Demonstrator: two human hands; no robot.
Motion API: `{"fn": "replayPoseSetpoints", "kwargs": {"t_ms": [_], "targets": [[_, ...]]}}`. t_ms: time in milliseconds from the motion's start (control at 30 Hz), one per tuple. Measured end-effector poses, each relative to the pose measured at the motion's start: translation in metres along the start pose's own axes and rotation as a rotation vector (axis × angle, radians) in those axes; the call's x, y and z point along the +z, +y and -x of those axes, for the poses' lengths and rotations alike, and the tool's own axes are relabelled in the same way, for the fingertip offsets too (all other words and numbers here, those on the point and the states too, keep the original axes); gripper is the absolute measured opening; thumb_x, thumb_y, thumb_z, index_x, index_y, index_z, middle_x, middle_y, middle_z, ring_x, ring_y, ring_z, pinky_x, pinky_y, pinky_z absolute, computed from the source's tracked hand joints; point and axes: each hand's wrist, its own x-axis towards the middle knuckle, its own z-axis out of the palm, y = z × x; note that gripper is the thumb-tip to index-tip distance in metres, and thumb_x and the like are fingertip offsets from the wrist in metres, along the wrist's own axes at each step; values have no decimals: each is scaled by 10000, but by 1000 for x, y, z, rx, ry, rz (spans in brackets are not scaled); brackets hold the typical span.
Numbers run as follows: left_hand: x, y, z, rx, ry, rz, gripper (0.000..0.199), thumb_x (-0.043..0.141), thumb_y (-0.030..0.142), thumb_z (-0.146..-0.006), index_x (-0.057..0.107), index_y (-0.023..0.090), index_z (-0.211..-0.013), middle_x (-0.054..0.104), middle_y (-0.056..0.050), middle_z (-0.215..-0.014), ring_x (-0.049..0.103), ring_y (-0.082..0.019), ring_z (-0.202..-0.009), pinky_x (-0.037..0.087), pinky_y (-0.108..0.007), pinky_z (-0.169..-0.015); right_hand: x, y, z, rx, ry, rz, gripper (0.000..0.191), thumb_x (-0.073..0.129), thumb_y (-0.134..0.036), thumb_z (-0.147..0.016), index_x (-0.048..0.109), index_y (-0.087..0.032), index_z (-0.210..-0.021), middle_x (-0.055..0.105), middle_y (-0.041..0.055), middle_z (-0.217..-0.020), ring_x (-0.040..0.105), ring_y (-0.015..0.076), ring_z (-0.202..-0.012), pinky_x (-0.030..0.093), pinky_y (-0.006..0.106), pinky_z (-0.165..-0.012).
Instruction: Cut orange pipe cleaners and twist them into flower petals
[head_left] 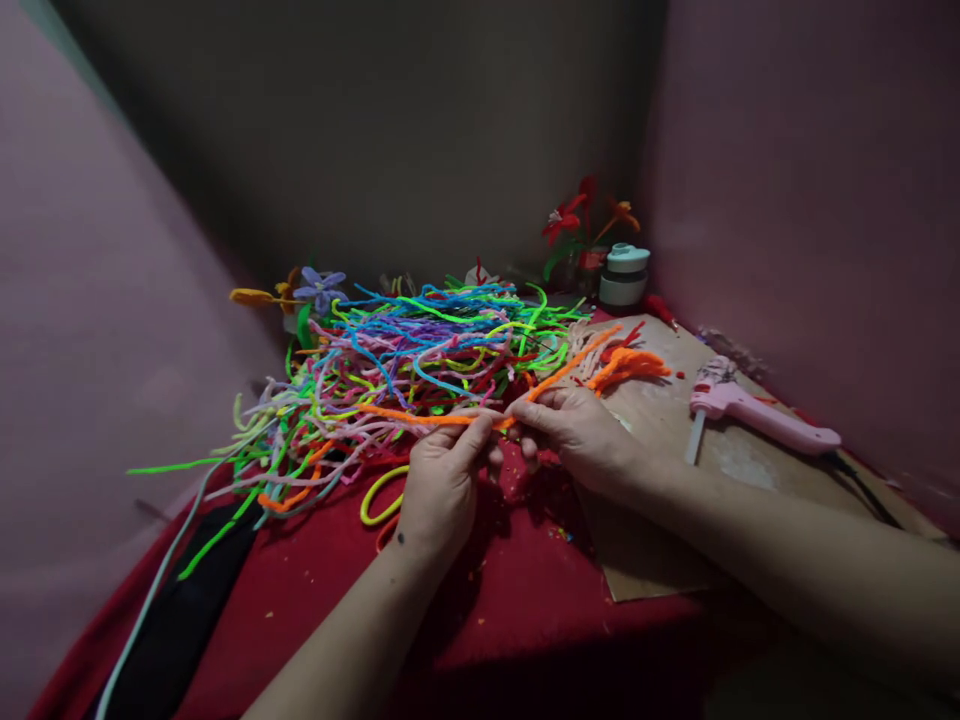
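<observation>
My left hand (442, 478) and my right hand (577, 432) both pinch one long orange pipe cleaner (420, 417) over the red cloth (510, 610). The stem runs from the left across both thumbs and up to the right toward a small bunch of orange pipe cleaners (628, 366). A big tangled heap of many-coloured pipe cleaners (405, 365) lies just behind my hands. A yellow loop (373, 497) lies on the cloth left of my left hand.
A pink glue gun (757, 413) rests on a brown cardboard sheet (675, 560) at the right. Finished pipe-cleaner flowers stand at the back: red ones (577, 222) beside a white jar (625, 275), purple and orange ones (315, 290) left. Walls close in on three sides.
</observation>
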Motion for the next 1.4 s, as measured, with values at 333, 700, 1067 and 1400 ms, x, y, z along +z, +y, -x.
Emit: {"fn": "replayPoseSetpoints", "kwargs": {"t_ms": [333, 700, 1067, 1400], "targets": [[-1, 27, -3, -64, -114, -405, 186, 641, 273, -715, 644, 138, -843, 517, 46, -533, 389, -41, -411, 292, -163, -405, 6, -8, 10, 150, -143, 678, 184, 428, -179, -792, 441, -173, -608, 426, -51, -424, 404, 74, -357, 283, 186, -365], [-1, 20, -6, -69, -141, -345, 101, 662, 231, -701, 668, 131, -717, 533, 38, -529, 399, -37, -440, 305, -153, -423, 3, -5, 9, 184, -221, 533, 106, 474, -142, -722, 516, -140, -624, 473, -32, -476, 430, 76, -398, 339, 191, -405], [-7, 13, -10, -180, -63, 152, 135, 710, 221, -676, 675, 142, -779, 528, 36, -535, 429, -18, -398, 386, -133, -415, -5, 6, 6, 486, -488, -575, 245, 466, -211, -861, 646, -50, -823, 603, 44, -575, 547, 88, -447, 476, 195, -432], [0, 15, -5, -52, 17, -37, 176, 694, 287, -702, 667, 117, -738, 460, 50, -467, 381, -25, -415, 314, -152, -426, 2, 8, 6, 405, -289, -475, 181, 539, -188, -820, 632, -68, -720, 562, 5, -492, 449, 58, -335, 416, 169, -319]]}}
